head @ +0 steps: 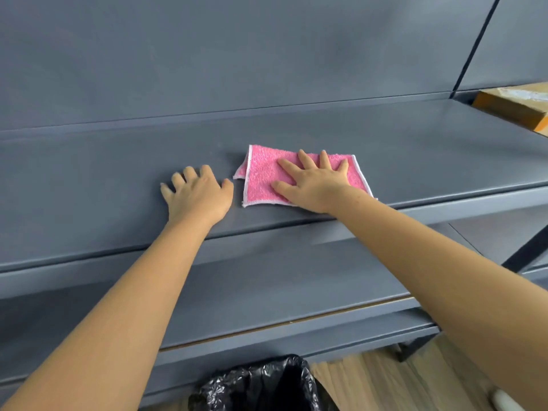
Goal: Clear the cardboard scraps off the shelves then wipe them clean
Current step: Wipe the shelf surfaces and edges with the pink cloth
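A pink white-edged terry cloth (264,173) is pressed flat on the grey metal shelf (89,188) under the right hand (314,185), grip spread. The left hand (198,197) is rested just left of the cloth, grip spread, nothing held. The cloth's long axis is laid along the shelf; a sideways sweep is expected.

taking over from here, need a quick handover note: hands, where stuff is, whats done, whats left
Left hand: open, resting on the bare grey shelf, holding nothing.
Right hand: open, fingers spread flat, pressing the pink cloth onto the same shelf near its front edge.
Done: no scraps show on this shelf, and the cloth is down on it for wiping.
Left: finish wiping here. Cardboard lies in the next bay to the right, so clear it and wipe there. The lower shelf also needs wiping.
The black bin bag sits on the floor below.
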A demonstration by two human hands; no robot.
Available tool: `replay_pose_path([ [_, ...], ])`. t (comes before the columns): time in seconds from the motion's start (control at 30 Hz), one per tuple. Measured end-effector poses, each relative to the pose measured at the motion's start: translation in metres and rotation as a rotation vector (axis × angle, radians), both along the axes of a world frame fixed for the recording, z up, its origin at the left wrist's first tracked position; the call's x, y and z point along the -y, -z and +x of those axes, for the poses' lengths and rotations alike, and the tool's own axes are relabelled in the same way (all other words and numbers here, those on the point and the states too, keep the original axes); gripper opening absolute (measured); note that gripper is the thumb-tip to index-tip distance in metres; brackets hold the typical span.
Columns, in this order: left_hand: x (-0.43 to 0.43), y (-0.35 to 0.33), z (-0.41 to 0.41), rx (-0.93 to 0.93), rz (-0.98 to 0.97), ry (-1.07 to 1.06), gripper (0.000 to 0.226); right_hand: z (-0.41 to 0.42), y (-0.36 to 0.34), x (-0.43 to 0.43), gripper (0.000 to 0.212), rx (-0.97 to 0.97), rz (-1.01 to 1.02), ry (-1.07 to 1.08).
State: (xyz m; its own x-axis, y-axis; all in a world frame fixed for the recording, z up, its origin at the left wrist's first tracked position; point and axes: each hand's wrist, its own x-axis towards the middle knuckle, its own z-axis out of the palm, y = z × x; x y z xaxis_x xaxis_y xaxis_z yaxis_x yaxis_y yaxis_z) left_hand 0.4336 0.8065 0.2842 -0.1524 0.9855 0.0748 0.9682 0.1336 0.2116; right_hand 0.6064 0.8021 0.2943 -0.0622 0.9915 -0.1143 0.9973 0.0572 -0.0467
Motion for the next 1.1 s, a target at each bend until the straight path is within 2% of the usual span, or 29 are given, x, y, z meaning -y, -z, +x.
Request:
replay_pose_path([
  [0.27,0.004,0.002,-0.005,-0.022,0.007,0.039,0.047,-0.022,0.005,0.032,0.062,0.003,0.02,-0.035],
  [1.1,0.009,-0.002,-0.004,0.001,0.006,0.027,0.046,-0.022,0.004,0.028,0.063,0.002,0.049,-0.069],
])
